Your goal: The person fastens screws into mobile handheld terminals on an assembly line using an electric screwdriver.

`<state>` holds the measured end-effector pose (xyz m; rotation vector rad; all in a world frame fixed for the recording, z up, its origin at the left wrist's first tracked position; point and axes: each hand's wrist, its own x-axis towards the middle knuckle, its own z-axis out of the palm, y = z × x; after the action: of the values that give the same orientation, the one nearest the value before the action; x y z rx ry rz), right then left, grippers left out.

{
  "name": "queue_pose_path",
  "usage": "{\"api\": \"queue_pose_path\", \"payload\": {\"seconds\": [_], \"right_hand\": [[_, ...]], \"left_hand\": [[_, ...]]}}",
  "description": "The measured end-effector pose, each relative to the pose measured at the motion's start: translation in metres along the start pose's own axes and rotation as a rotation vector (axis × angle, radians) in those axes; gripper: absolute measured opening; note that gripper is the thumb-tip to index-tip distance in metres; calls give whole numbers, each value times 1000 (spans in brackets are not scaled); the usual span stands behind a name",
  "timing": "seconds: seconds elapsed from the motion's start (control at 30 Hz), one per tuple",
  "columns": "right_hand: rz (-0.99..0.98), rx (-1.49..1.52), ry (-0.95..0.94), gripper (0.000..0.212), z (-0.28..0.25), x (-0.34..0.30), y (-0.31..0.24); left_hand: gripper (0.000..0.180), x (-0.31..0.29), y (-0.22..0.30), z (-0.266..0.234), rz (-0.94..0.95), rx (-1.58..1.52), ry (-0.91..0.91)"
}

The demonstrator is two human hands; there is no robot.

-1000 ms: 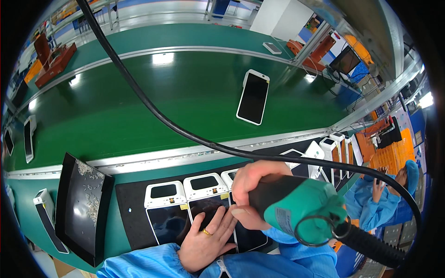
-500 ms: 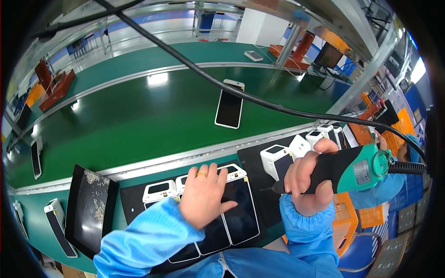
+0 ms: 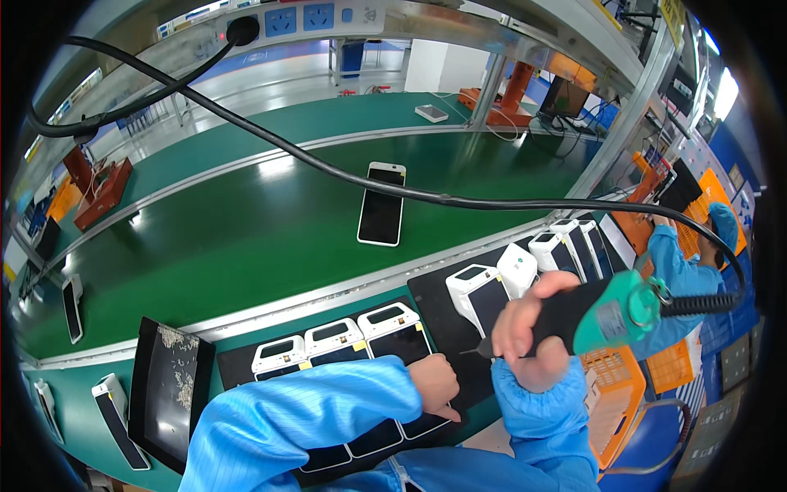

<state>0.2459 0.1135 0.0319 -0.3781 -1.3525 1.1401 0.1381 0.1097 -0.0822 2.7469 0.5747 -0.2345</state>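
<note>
My right hand [image 3: 537,332] is closed round a green and black electric screwdriver [image 3: 602,316], its thin bit pointing left. Three white handheld terminals with black screens lie side by side on a black mat in front of me: a left terminal [image 3: 279,351], a middle terminal [image 3: 334,334] and a right terminal [image 3: 389,318]. At the right terminal's right edge is my left hand [image 3: 434,387], fingers curled under and thumb pointing right. Whatever those fingers hold is hidden. The left sleeve covers much of the three screens.
A black tray [image 3: 168,385] of small pale parts stands at left. More white terminals [image 3: 566,246] stand at right. Another terminal [image 3: 382,205] lies on the green belt [image 3: 246,238]. A black cable [image 3: 328,168] crosses above. A co-worker's blue sleeve [image 3: 676,262] shows at right.
My left hand has moved right and toward me from the tops of the terminals, its spread fingers now curled. The view has shifted, bringing a power strip in at the top. The screwdriver stays in my right hand.
</note>
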Motion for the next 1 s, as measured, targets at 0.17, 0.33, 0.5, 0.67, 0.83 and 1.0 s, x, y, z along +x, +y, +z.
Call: {"api": "queue_pose_path", "payload": {"seconds": [0.17, 0.33, 0.5, 0.67, 0.83, 1.0], "right_hand": [[-244, -21, 39, 60, -13, 10, -16], [-404, -19, 42, 62, -11, 19, -35], [-293, 17, 12, 61, -13, 18, -15], [-188, 41, 108, 60, -8, 23, -7], [-146, -20, 140, 56, -7, 27, 8], [-44, -25, 161, 58, -2, 23, 13]], "left_hand": [[56, -5, -26, -28, 118, 118, 528], [56, -50, -88, -87, 62, 160, 620], [68, -150, -160, -89, -568, 329, 161], [78, -228, -215, -40, -766, 422, 55], [55, -234, -216, -18, -935, 503, 120], [67, -133, -246, -18, -1117, -309, 669]]}}
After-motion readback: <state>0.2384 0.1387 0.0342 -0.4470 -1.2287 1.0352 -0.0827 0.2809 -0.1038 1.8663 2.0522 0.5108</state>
